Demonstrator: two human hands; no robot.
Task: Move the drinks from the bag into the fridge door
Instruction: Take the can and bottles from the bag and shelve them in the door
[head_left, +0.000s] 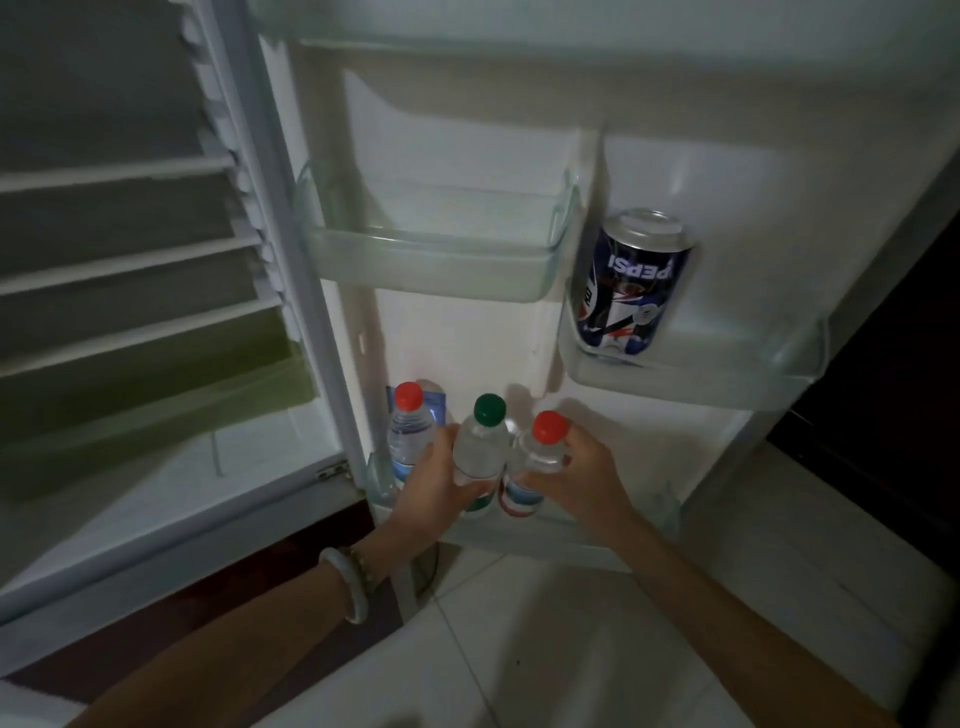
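Two bare forearms reach down toward an open fridge door. On its bottom shelf (582, 530), the left hand (441, 488) wraps around a green-capped bottle (480, 452), and the right hand (582, 475) grips a red-capped bottle (537, 457) just beside it. Another red-capped bottle (410, 428) stands at the left end. Higher up, a Pepsi can (631, 288) sits upside down in a small side shelf (727, 374).

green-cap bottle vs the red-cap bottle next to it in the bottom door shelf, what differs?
Cap: the green-cap bottle has a dark green cap; the held red-cap bottle has a red one. Label: green band versus red and blue bands. Grip: the left hand wraps the green-cap bottle; the right hand holds the red-cap one. Shared: both are clear, upright plastic bottles in the bottom door shelf.
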